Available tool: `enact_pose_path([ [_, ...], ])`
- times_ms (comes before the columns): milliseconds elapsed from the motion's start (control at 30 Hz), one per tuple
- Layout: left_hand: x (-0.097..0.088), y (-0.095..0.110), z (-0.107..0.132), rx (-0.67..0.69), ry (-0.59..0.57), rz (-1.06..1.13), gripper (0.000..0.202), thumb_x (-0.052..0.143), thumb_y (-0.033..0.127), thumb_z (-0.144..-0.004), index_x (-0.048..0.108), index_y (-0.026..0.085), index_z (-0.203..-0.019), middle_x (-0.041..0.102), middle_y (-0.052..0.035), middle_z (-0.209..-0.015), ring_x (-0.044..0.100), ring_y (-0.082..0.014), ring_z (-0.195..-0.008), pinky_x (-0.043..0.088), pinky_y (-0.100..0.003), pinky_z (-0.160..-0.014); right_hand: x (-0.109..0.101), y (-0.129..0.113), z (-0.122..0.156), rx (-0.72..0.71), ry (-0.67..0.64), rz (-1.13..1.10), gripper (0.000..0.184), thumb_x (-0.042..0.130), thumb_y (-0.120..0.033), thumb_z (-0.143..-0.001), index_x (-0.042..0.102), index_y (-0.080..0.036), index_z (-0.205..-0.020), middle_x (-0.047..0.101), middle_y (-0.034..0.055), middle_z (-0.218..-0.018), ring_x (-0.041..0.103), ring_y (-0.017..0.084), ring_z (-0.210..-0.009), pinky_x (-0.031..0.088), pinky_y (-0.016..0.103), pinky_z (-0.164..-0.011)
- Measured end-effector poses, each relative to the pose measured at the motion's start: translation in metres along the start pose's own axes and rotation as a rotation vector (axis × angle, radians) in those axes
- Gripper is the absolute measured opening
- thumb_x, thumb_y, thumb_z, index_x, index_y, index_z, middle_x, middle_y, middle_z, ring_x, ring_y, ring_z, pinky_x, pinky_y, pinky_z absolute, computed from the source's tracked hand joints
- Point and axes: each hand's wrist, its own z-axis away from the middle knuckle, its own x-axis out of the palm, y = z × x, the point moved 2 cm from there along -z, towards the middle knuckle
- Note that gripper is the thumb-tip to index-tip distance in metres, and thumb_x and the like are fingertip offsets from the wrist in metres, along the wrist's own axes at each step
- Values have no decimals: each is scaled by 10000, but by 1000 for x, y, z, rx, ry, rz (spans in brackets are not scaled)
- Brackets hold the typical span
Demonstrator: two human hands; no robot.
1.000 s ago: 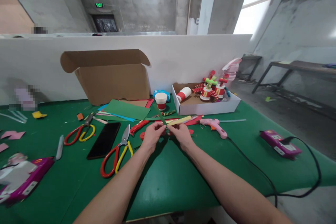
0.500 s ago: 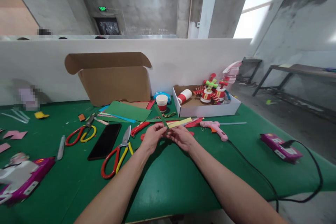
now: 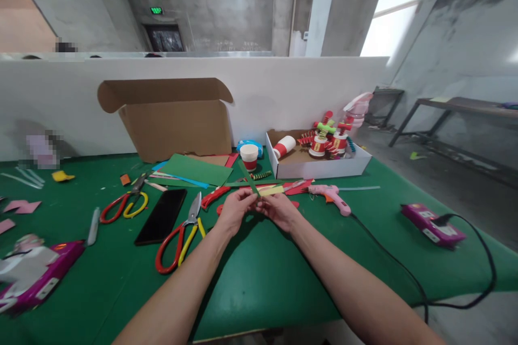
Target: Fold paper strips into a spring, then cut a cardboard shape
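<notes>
Both hands meet above the front middle of the green table, fingertips almost touching. My left hand (image 3: 236, 210) is closed in a pinch on a narrow green paper strip (image 3: 248, 176), which points up and away to the left. In a similar pinch, my right hand (image 3: 282, 212) holds a pale yellow paper strip (image 3: 272, 191) that reaches out to the right. The two strips come together at the fingertips; whether they are joined there is hidden by the fingers. Just beyond the hands lie a red-handled cutter (image 3: 215, 196) and red paper (image 3: 301, 187).
Large scissors (image 3: 181, 240), a black phone (image 3: 161, 218) and smaller scissors (image 3: 131, 200) lie left. Behind are green paper sheets (image 3: 198, 170), a paper cup (image 3: 249, 157) and a white box (image 3: 324, 171) holding crafts. To the right are a pink glue gun (image 3: 329, 194) and corded purple box (image 3: 433, 226).
The yellow strip's visible part has become shorter, its far end no longer reaching as far right. Both hands stay almost in place, still pinching.
</notes>
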Motion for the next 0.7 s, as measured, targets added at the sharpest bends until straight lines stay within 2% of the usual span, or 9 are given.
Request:
enact_pose_path([
  [500, 1, 4, 2, 4, 34, -41, 380, 822, 390, -485, 624, 140, -691, 615, 9, -635, 548, -92, -547, 429, -221, -553, 1, -2, 0, -42, 32, 49, 383, 861, -389, -538, 638, -161, -751, 626, -37, -653, 572, 60, -569, 528, 210, -626],
  [700, 2, 5, 3, 19, 70, -50, 387, 835, 396, -466, 617, 135, -651, 600, 14, -579, 516, -86, -510, 387, -208, -509, 3, -5, 2, -66, 48, 72, 398, 868, -388, -520, 621, -157, -730, 627, -33, -645, 580, 74, -580, 523, 233, -626],
])
